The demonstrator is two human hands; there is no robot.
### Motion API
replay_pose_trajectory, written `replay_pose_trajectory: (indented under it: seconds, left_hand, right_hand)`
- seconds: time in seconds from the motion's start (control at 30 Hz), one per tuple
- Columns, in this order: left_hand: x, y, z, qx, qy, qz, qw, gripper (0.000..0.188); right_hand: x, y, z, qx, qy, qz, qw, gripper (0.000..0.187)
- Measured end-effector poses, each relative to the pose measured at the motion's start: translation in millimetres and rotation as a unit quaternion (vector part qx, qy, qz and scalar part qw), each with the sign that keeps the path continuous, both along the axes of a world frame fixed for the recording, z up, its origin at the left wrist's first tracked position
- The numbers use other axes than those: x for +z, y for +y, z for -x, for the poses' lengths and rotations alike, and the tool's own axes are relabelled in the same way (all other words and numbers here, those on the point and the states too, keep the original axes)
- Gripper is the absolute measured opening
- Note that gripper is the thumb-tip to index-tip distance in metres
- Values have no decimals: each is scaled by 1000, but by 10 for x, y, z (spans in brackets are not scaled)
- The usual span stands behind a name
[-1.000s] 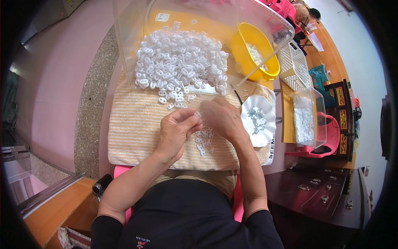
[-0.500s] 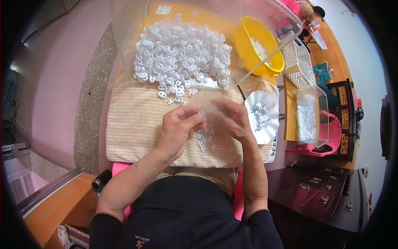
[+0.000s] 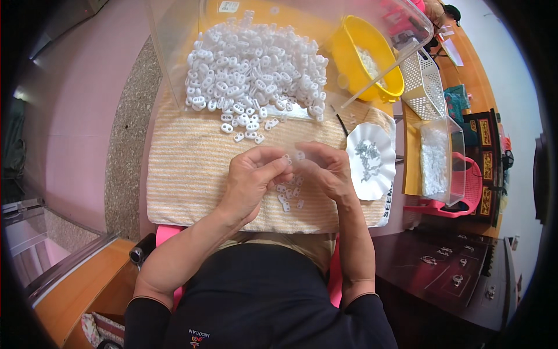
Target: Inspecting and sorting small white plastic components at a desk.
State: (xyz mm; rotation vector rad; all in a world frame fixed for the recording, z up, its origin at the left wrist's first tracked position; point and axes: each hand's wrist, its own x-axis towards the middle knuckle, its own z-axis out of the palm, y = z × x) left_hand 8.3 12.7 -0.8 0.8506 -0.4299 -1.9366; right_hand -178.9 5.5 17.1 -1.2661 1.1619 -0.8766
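Note:
Over the striped towel (image 3: 192,186), my left hand (image 3: 247,177) pinches a small pale plastic piece (image 3: 288,158) between thumb and forefinger. Facing it, slightly smeared by motion, my right hand (image 3: 326,168) has its fingers closed on a small white two-holed plastic piece (image 3: 300,155). The two hands are close together, fingertips nearly meeting. Below them several loose white two-holed pieces (image 3: 285,198) lie on the towel. Beyond, a large heap of the same pieces (image 3: 250,70) spills from a clear plastic bin (image 3: 165,64) onto the cloth.
Right of my hands is a white fluted dish (image 3: 375,189) with small grey bits (image 3: 367,157). A thin black tool (image 3: 340,122) lies beside it. Farther off are a yellow basin (image 3: 395,84), a white perforated basket (image 3: 421,81) and a pink chair (image 3: 474,186). Another person (image 3: 433,11) sits far right.
My right hand has come nearer the left, and a white piece now shows at its fingertips. The left hand keeps its pinch. The view has shifted slightly.

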Motion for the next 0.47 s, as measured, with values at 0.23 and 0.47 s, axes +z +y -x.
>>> replay_pose_trajectory:
  seconds: [0.23, 0.47]
  left_hand:
    - [-8, 8, -3, -15, -13, 0, 1000, 15]
    - [-35, 11, -3, -24, -5, 9, 1000, 17]
  right_hand:
    - [24, 19, -34, -12, -10, 2, 1000, 27]
    - [14, 25, -33, -6, -12, 16, 1000, 27]
